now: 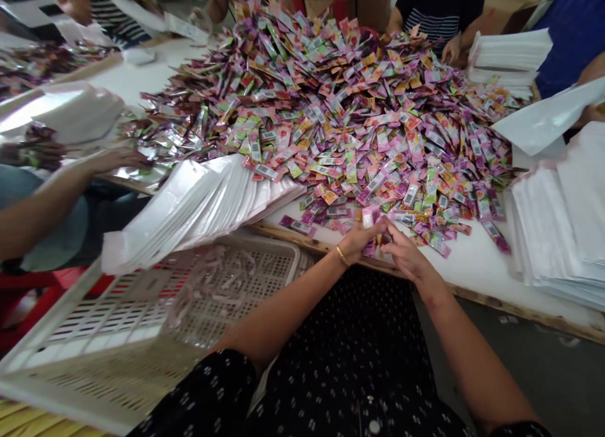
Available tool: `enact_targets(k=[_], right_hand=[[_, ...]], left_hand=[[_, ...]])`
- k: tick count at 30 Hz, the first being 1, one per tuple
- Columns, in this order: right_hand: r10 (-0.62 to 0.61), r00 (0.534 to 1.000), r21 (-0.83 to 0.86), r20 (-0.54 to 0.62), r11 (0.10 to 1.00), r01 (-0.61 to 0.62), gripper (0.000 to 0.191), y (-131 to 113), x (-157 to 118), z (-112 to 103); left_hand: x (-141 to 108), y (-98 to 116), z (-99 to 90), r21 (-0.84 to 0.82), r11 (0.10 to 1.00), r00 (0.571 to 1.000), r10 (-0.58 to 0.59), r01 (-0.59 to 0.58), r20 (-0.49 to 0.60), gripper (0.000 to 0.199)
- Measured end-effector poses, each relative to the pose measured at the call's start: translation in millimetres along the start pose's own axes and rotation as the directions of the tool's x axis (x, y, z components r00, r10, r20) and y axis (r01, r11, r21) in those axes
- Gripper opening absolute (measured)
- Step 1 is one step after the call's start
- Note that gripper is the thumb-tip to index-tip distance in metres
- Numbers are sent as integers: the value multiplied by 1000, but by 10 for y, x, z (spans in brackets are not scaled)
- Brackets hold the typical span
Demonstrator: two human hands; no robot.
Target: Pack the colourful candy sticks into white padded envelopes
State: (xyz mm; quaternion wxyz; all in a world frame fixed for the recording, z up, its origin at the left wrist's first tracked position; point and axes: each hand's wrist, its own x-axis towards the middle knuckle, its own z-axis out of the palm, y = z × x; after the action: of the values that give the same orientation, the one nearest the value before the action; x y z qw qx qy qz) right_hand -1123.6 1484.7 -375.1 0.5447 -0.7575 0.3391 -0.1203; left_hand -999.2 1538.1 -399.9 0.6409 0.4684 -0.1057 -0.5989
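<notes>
My left hand (360, 238), with a gold bangle at its wrist, is closed around a few small printed sachets (371, 215), pink and purple. Close beside it, my right hand (401, 248) has its fingers bent against the lower part of the same bunch; what its fingertips grip is partly hidden. Both hands are at the near table edge. Just beyond them rises a large heap of colourful sachets (331, 118) in purple, pink, green and orange. A few loose sachets (297, 226) lie to the left of my left hand.
A fanned stack of white plastic bags (203, 200) overhangs the table edge above a white slotted crate (142, 355). More white bags (558, 216) are stacked on the right. At left, a co-worker's arm (51, 207) reaches to the heap. Other people stand across the table.
</notes>
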Motion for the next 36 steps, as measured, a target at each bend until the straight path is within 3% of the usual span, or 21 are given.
enact_targets(k=[3, 5, 6, 8, 11, 15, 18, 20, 22, 24, 27, 29, 33, 36], right_hand=[[-85, 981, -353, -173, 935, 19, 67, 58, -97, -382], [-190, 937, -677, -292, 734, -62, 69, 135, -134, -662], [-216, 931, -785, -295, 610, -108, 72, 171, -127, -779], [-168, 961, -896, -221, 425, -132, 79, 210, -51, -934], [-31, 987, -943, -157, 301, -140, 76, 143, 147, -921], [13, 992, -981, -126, 146, -127, 56, -21, 174, -605], [-22, 992, -969, -122, 219, -114, 50, -15, -36, -490], [-60, 967, -920, -249, 327, -217, 52, 19, -147, -565], [-91, 900, -851, -426, 377, -365, 52, 29, -151, -695], [-79, 855, -821, -513, 338, -461, 54, 6, -42, -785], [79, 892, -863, -445, 229, -450, 57, -41, 239, -760], [178, 906, -873, -385, 247, -420, 53, -43, 412, -707], [226, 872, -586, -435, 664, -464, 42, 25, 544, -848], [185, 848, -411, -497, 810, -418, 42, 95, 472, -1108]], left_hand=[[-35, 130, -248, -7, 998, 998, -63, 63, -23, 33], [-31, 175, -376, 28, 999, 999, -30, 31, -33, 33], [-18, 179, -411, 58, 998, 999, 3, 0, -41, 32], [25, 153, -419, 137, 989, 997, 58, -50, -55, 32], [95, 80, -337, 230, 972, 994, 76, -55, -84, 32], [107, 40, -307, 167, 980, 975, 134, -105, -175, 29], [83, 49, -365, 110, 979, 966, 189, -172, -174, 26], [82, 49, -390, 115, 973, 964, 217, -201, -151, 26], [95, 43, -390, 139, 970, 968, 217, -199, -128, 27], [110, 40, -375, 149, 973, 971, 198, -178, -131, 28], [123, 46, -353, 159, 980, 980, 144, -121, -140, 27], [124, 50, -351, 151, 982, 981, 133, -112, -140, 27], [106, 48, -369, 120, 979, 969, 184, -165, -164, 25], [60, 67, -360, 156, 969, 960, 216, -190, -176, 23]])
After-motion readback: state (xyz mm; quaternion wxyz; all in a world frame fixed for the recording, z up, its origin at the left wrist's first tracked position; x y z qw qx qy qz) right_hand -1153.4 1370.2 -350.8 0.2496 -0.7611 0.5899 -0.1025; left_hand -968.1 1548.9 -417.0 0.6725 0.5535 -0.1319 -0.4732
